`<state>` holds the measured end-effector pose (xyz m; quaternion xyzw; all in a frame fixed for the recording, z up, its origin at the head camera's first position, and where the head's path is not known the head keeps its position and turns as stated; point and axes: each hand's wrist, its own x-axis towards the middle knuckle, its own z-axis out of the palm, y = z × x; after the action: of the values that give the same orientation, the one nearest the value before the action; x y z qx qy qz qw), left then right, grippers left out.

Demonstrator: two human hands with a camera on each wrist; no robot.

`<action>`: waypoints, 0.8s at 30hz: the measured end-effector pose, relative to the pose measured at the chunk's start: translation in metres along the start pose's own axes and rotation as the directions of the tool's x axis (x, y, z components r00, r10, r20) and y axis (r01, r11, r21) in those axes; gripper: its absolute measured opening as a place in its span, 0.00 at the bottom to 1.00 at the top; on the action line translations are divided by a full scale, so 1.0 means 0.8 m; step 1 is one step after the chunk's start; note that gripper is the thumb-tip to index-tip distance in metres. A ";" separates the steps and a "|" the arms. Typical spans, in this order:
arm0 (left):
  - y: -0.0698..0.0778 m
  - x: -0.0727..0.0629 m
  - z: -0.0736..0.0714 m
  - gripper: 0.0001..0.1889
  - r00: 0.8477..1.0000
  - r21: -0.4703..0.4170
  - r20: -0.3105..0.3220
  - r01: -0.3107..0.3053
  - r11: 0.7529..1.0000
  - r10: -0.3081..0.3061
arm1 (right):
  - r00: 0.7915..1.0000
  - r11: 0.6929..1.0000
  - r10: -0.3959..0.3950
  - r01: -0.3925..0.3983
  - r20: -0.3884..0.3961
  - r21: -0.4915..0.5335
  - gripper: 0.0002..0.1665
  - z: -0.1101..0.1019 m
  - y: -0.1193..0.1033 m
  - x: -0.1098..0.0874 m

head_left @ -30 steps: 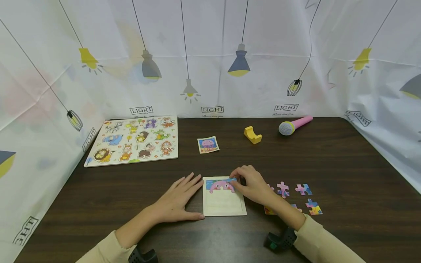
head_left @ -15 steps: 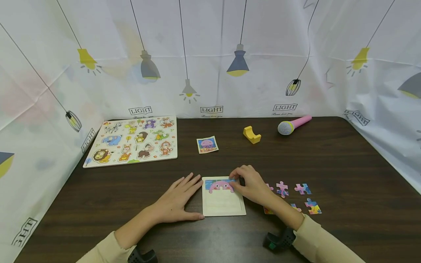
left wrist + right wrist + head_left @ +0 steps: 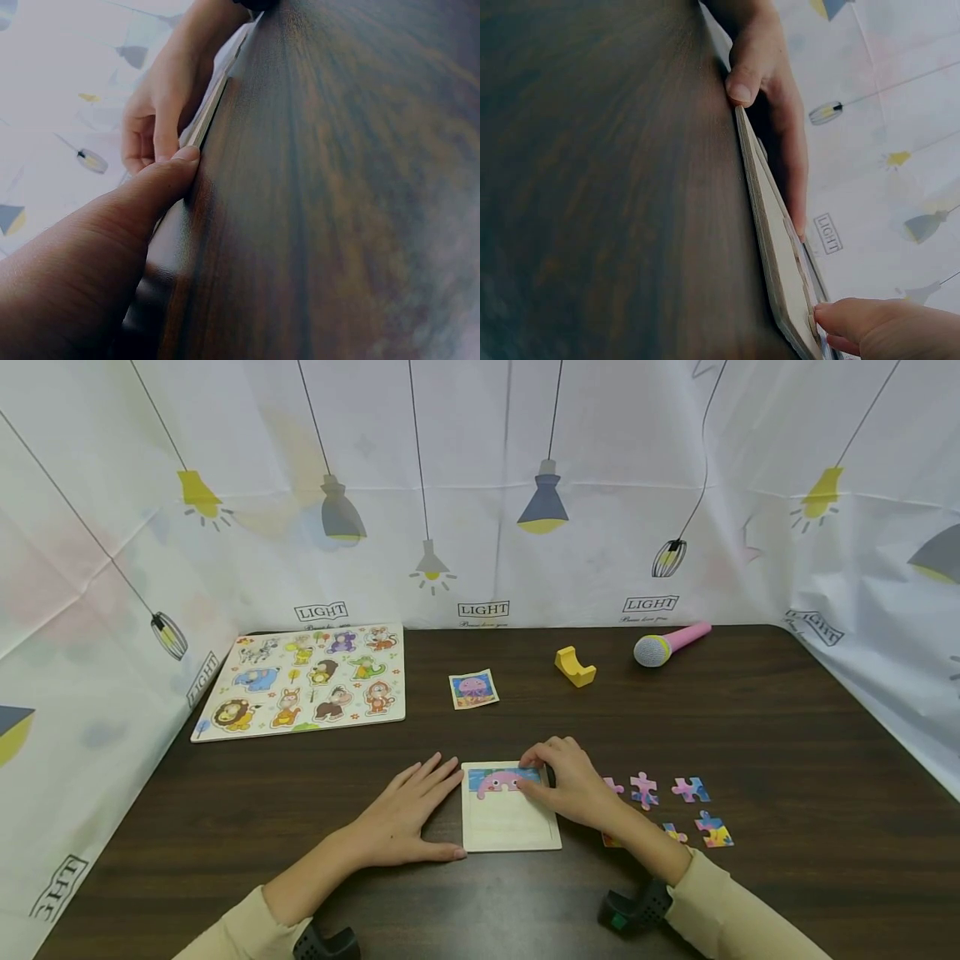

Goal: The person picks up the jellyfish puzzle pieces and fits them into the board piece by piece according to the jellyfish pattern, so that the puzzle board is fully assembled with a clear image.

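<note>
A pale wooden puzzle tray (image 3: 510, 827) lies flat on the dark table. Joined jigsaw pieces (image 3: 491, 782) fill a strip along its top, showing part of a pink animal against blue. My left hand (image 3: 401, 818) rests palm down, fingers spread, with index fingertip and thumb at the tray's left edge; the left wrist view shows the thumb (image 3: 184, 157) against that edge. At the tray's top right corner, my right hand (image 3: 573, 785) pinches a jigsaw piece between thumb and index finger, largely covering it. The right wrist view shows its thumb (image 3: 840, 315) low over the tray.
Several loose jigsaw pieces (image 3: 643, 790) lie right of the tray, some under the right forearm. Behind it are a small picture card (image 3: 474, 689), a yellow curved block (image 3: 576, 667) and a pink toy microphone (image 3: 671, 644). An animal puzzle board (image 3: 300, 683) lies back left.
My right hand's thumb and fingertips have shifted slightly left along the strip of pieces. The left hand stays in place at the tray's edge.
</note>
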<state>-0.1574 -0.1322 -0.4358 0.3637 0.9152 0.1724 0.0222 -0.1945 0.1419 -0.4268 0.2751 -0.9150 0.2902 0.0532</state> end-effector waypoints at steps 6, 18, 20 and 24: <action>0.000 0.000 0.000 0.50 1.000 -0.001 0.005 0.008 1.000 -0.008 | 1.000 1.000 0.027 -0.027 0.007 -0.008 0.11 0.000 -0.003 0.000; 0.001 0.000 -0.001 0.50 1.000 0.003 0.012 0.015 1.000 -0.015 | 0.998 1.000 0.014 -0.013 0.056 -0.024 0.17 -0.007 -0.007 -0.004; 0.001 0.000 0.000 0.50 1.000 0.003 0.010 0.014 1.000 -0.014 | 0.998 0.999 0.017 -0.015 0.068 -0.028 0.19 -0.009 -0.009 -0.005; 0.001 0.000 0.001 0.50 1.000 0.002 0.009 0.012 1.000 -0.012 | 0.997 0.999 0.003 0.001 0.082 -0.044 0.21 -0.015 -0.010 -0.010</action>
<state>-0.1566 -0.1317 -0.4362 0.3591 0.9173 0.1698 0.0268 -0.1841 0.1472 -0.4149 0.2850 -0.9228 0.2582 0.0214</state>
